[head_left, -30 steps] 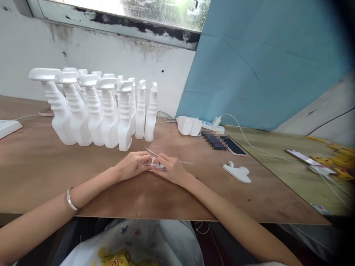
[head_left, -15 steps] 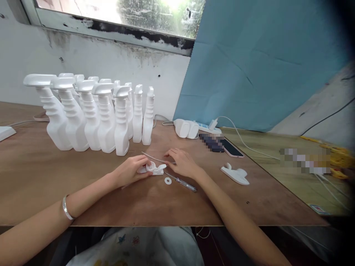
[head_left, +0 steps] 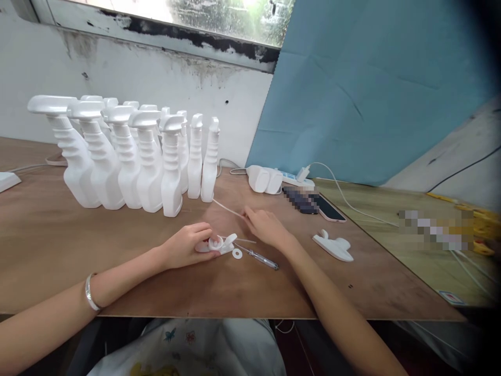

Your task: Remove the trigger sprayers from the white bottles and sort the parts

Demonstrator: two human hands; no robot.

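My left hand is closed on a white spray trigger head, its round collar turned up, low over the brown table. Between the fingertips of my right hand is one end of a thin white tube, which slants up and left toward the bottles. A second thin rod or tube lies beside the trigger head; whether they are joined, I cannot tell. Just right of my left fingers are a flat white washer and a small screwdriver with a clear handle.
Several white spray bottles stand in rows at the back left. A white spray-head shell lies to the right. Behind it are two phones, a power strip with cords and white plugs or adapters. The table edge is near me.
My right hand has moved slightly right, away from the trigger head, raising the thin tube's far end toward the bottles. The trigger head has tilted a little in my left hand.
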